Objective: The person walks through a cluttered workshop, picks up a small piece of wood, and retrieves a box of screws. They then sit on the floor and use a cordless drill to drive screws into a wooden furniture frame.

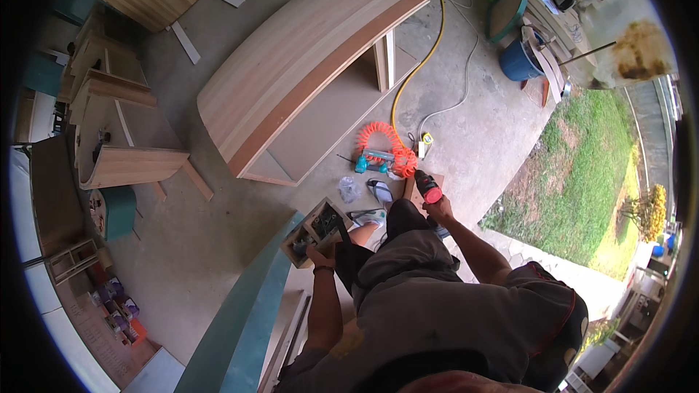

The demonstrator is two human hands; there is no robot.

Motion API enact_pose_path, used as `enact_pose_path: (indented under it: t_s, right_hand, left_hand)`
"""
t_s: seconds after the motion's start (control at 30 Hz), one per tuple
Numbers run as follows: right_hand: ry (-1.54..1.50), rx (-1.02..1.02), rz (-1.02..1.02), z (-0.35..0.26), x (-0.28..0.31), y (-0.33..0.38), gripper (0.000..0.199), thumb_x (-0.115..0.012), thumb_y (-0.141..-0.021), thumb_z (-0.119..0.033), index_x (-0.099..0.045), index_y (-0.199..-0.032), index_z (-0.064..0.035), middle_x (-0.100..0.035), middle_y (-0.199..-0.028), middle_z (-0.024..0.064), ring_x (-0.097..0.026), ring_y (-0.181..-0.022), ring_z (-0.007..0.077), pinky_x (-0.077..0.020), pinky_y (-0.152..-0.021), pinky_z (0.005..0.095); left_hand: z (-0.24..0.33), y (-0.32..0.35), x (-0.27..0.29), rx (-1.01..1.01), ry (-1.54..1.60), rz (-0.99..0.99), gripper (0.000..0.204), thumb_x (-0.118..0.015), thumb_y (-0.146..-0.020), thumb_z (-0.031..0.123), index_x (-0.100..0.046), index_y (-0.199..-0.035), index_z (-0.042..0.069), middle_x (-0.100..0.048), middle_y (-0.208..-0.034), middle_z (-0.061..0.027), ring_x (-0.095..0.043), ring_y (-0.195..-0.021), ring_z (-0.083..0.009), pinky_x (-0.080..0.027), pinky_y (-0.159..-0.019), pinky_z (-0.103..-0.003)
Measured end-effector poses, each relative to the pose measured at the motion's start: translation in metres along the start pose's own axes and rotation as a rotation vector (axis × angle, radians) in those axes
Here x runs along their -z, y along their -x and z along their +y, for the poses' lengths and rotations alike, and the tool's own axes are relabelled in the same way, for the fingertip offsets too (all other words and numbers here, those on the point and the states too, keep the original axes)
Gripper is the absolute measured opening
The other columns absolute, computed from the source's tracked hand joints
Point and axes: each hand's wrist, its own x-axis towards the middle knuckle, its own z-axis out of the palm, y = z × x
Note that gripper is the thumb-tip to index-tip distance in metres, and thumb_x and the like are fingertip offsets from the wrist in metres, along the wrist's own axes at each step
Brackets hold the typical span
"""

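My right hand (440, 210) is wrapped round the grip of a cordless drill (428, 188), black with a red end, held out in front of my right leg. My left hand (320, 256) is closed on the near edge of a small wooden box (299, 244) with compartments. Dark small items lie inside the box, too small to make out. The box overlaps the top end of a long teal board (244, 320) in the picture; whether it touches the board I cannot tell. My sandalled feet (379, 191) are just beyond, on the concrete floor.
Ahead lies a large curved wooden cabinet (306, 65), open along one side. An orange coiled air hose (378, 133), a teal nail gun (374, 161), a tape measure (427, 138) and a yellow hose (419, 65) lie on the floor. More wooden furniture pieces (142, 164) stand left.
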Motion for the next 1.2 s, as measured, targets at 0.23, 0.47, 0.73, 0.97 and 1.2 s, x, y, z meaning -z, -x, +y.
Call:
enact_pose_path:
  t_s: [0.23,0.47,0.73,0.97,1.2]
  right_hand:
    - [-0.04,0.332,0.247,-0.009,-0.022,0.03,0.034,-0.065,-0.071,-0.013,-0.058,-0.101,0.0007,-0.064,-0.083,0.0175,-0.065,-0.075,0.0329,-0.0502,-0.067,0.0404]
    - [-0.454,0.308,0.274,-0.007,-0.096,0.007,0.041,-0.063,-0.067,0.001,-0.059,-0.109,0.0017,-0.064,-0.095,0.0082,-0.061,-0.079,0.0155,-0.0506,-0.073,0.0315]
    - [-0.638,0.23,0.273,0.063,-0.212,-0.087,0.037,-0.069,-0.066,0.0,-0.063,-0.102,-0.0012,-0.063,-0.088,0.0055,-0.061,-0.081,0.0151,-0.0491,-0.074,0.0317]
    - [-0.839,0.144,0.23,0.098,-0.24,-0.159,0.044,-0.071,-0.066,-0.001,-0.062,-0.109,-0.0042,-0.062,-0.082,0.0029,-0.061,-0.077,0.0132,-0.0477,-0.074,0.0277]
    - [-0.866,0.343,0.311,0.124,-0.229,-0.21,0.045,-0.065,-0.066,0.002,-0.055,-0.11,0.0034,-0.059,-0.091,0.0093,-0.06,-0.073,0.015,-0.0476,-0.071,0.0276]
  left_hand:
    - [0.006,-0.066,-0.048,0.036,-0.47,0.195,0.037,-0.055,-0.075,0.026,-0.054,-0.104,0.002,-0.055,-0.105,-0.0136,-0.06,-0.097,-0.0321,-0.055,-0.088,-0.044]
    - [-0.044,-0.222,-0.043,-0.053,-0.931,0.286,0.035,-0.062,-0.071,0.017,-0.05,-0.099,-0.001,-0.055,-0.089,-0.0122,-0.061,-0.079,-0.0241,-0.06,-0.073,-0.04]
    - [-0.119,-0.39,-0.006,0.009,-1.178,0.187,0.041,-0.065,-0.07,0.022,-0.048,-0.099,-0.001,-0.054,-0.089,-0.0126,-0.06,-0.081,-0.0218,-0.059,-0.074,-0.04]
    - [-0.2,-0.509,0.02,0.161,-1.05,0.213,0.038,-0.063,-0.073,0.023,-0.05,-0.1,0.001,-0.057,-0.094,-0.0109,-0.062,-0.087,-0.0212,-0.058,-0.08,-0.038]
    - [-0.251,-0.541,0.018,0.358,-0.938,0.084,0.058,-0.069,-0.068,0.02,-0.038,-0.113,-0.001,-0.054,-0.107,-0.0165,-0.062,-0.091,-0.0267,-0.058,-0.082,-0.044]
